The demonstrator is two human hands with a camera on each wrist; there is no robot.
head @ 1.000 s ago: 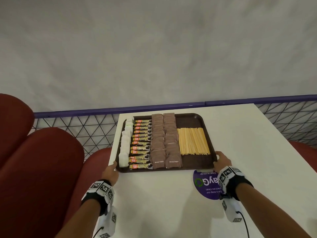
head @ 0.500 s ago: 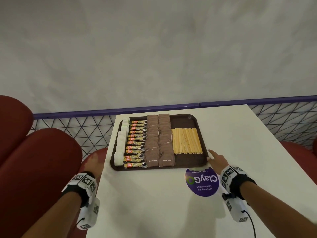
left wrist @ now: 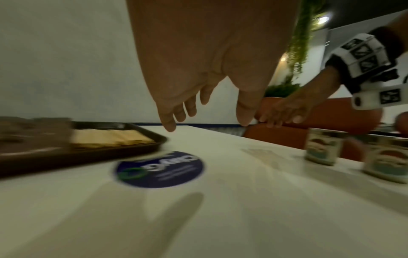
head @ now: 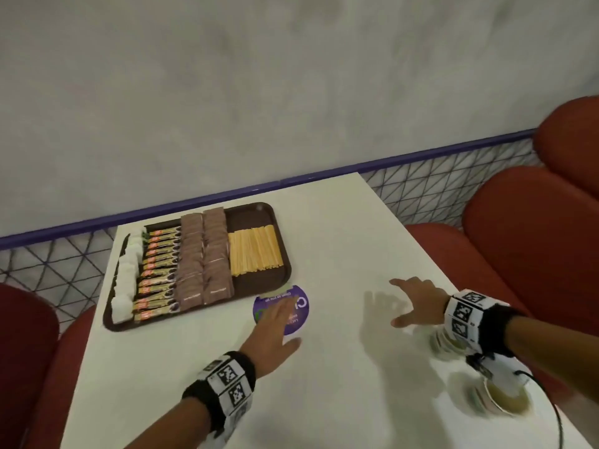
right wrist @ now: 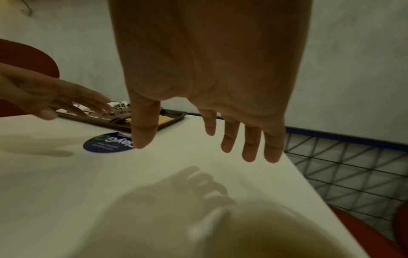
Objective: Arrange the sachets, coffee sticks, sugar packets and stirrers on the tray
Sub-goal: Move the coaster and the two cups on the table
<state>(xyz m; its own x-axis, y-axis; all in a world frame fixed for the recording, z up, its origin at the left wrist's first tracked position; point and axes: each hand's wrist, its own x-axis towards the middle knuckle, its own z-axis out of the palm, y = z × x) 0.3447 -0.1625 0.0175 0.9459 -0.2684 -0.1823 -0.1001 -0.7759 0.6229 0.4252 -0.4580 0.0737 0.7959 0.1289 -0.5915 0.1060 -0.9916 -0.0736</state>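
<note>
A brown tray (head: 259,211) lies at the table's far left. From left to right it holds white sachets (head: 126,277), a column of coffee sticks (head: 158,273), two columns of brown sugar packets (head: 204,257) and a flat row of wooden stirrers (head: 255,249). My left hand (head: 275,322) hovers with straight fingers over a purple round sticker (head: 299,314), just in front of the tray, and holds nothing. Over the bare table to the right, my right hand (head: 413,303) is spread and empty. The tray's front corner (left wrist: 152,144) and the stirrers (left wrist: 110,137) show blurred in the left wrist view.
Paper cups (head: 504,400) stand at the near right of the white table (head: 324,400), under my right wrist. Red padded seats (head: 531,241) flank the table on both sides. A purple rail with wire mesh (head: 431,186) runs behind it, below a grey wall.
Both hands have left the tray's front corners. The left hand moved right over the purple sticker, the right hand moved right toward the cups. The head view swung to the right.
</note>
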